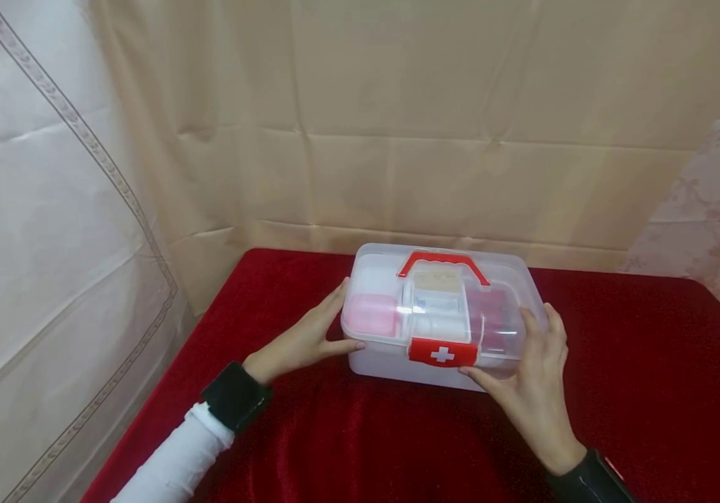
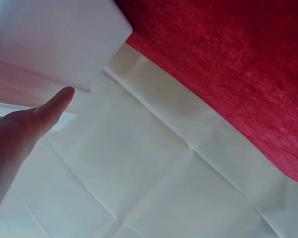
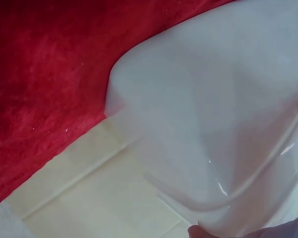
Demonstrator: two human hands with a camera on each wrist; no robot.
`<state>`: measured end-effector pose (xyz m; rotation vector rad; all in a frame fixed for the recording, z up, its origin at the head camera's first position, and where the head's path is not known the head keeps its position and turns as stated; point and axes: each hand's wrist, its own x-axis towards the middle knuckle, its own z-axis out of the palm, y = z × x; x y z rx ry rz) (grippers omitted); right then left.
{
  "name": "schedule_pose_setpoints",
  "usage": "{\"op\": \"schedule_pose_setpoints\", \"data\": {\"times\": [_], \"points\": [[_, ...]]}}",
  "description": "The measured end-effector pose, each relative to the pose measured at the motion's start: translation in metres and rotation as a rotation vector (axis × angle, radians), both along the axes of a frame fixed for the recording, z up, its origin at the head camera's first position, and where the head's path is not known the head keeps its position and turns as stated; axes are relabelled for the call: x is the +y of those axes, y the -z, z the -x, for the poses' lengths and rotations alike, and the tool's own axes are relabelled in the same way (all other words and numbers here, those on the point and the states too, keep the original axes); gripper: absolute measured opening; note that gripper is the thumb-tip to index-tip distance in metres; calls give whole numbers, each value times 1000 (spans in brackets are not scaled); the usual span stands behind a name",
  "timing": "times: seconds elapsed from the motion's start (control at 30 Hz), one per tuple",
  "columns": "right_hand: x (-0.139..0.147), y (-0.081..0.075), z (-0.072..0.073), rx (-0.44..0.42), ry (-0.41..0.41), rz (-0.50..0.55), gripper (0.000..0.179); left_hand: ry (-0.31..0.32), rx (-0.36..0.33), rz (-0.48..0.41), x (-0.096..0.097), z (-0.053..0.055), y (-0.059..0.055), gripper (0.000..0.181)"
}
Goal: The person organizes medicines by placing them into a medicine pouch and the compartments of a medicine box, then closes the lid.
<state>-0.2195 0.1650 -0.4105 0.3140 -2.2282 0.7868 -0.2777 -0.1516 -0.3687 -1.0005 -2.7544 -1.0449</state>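
Note:
A translucent white first aid box [image 1: 366, 360] stands on a red velvet cloth, its clear lid [image 1: 372, 269] on top. The lid carries a red carry handle [image 1: 444, 258], and a red latch [image 1: 425, 349] with a white cross is at the front. Pink, white, tan and dark red contents show through the plastic. My left hand [image 1: 303, 342] lies against the box's left side, its fingers extended and the thumb at the front corner. My right hand [image 1: 542, 377] grips the right front corner, with fingers bent over the lid and the thumb under the latch's right end.
The red cloth [image 1: 309, 433] covers the table around the box. Behind it hangs a beige curtain [image 1: 397, 181], close to the table's back edge. A white curtain [image 1: 52, 244] with a patterned band hangs at the left, and a floral one [image 1: 705, 216] at the right.

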Motion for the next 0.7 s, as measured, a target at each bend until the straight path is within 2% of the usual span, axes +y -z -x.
{"op": "schedule_pose_setpoints", "data": {"times": [0.17,0.33,0.53,0.7], "points": [[1,1,0,22,11,-11,116,-5,15,17,0,-1,2,98],[2,2,2,1,22,-24,117,-17,14,25,1,-1,2,98],[4,1,3,6,14,-42,120,-14,21,40,3,1,-1,99],[10,-5,1,-18,-7,-32,115,-16,-6,48,0,2,-3,100]]}}
